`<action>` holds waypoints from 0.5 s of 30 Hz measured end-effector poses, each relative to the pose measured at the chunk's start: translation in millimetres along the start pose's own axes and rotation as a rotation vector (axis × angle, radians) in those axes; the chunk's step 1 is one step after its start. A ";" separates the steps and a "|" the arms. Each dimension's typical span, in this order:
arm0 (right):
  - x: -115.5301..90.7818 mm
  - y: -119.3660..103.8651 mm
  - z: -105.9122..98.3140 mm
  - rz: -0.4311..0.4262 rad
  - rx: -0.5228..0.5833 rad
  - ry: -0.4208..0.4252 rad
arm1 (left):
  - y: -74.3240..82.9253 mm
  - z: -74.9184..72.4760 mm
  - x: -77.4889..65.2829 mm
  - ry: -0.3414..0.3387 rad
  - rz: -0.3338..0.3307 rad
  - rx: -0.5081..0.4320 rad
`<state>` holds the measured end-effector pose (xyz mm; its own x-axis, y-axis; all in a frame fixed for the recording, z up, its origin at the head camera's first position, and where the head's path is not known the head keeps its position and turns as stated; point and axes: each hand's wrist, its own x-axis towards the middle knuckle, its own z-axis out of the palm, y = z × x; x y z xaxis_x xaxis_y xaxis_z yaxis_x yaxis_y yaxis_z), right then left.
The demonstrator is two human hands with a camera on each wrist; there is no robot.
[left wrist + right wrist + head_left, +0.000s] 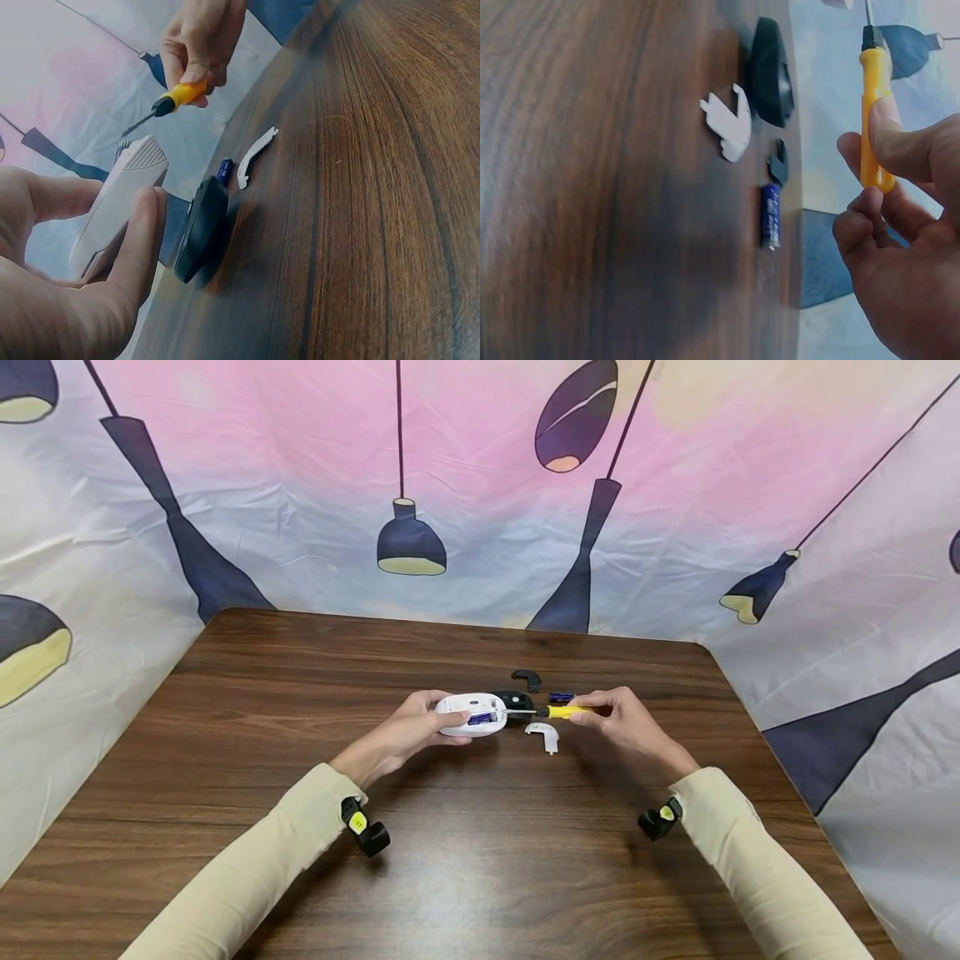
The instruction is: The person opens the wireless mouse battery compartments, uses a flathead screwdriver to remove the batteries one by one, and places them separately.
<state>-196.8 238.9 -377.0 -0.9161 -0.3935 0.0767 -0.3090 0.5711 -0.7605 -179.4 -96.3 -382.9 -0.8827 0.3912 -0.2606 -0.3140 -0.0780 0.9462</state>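
My left hand (411,727) grips a white computer mouse (457,703), its underside turned up. A blue battery (482,719) lies in the mouse's uncovered compartment, with the thumb beside it. In my right hand (626,717) is a screwdriver (185,93) with a yellow handle, pinched between thumb and fingers. Its thin shaft points left, and the tip is at the right end of the white mouse; whether it touches cannot be made out. Below, on the table, a black mouse (202,229) sits partly hidden behind the white one in the head view.
A white curved cover (545,737) lies on the wooden table (480,860) just nearer than the screwdriver. Farther back is a black curved cover (528,678). Another blue battery (770,217) lies beside it, near the right hand. A printed cloth (322,527) hangs behind the table.
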 end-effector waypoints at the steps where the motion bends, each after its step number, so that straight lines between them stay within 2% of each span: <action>1: -0.9 0.3 -2.9 -0.006 -0.005 0.008 | 0.1 0.2 0.1 0.005 -0.005 0.002; 6: -6.7 1.0 -15.7 -0.012 -0.042 0.055 | -1.2 -0.2 1.6 0.007 -0.012 0.011; 15: -20.9 8.4 -28.4 0.015 -0.202 0.146 | -2.2 0.5 -0.3 -0.006 -0.013 0.020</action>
<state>-187.5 272.4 -366.7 -0.9437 -0.2837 0.1700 -0.3263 0.7142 -0.6193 -178.3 -95.8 -384.8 -0.8763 0.3978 -0.2717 -0.3181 -0.0544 0.9465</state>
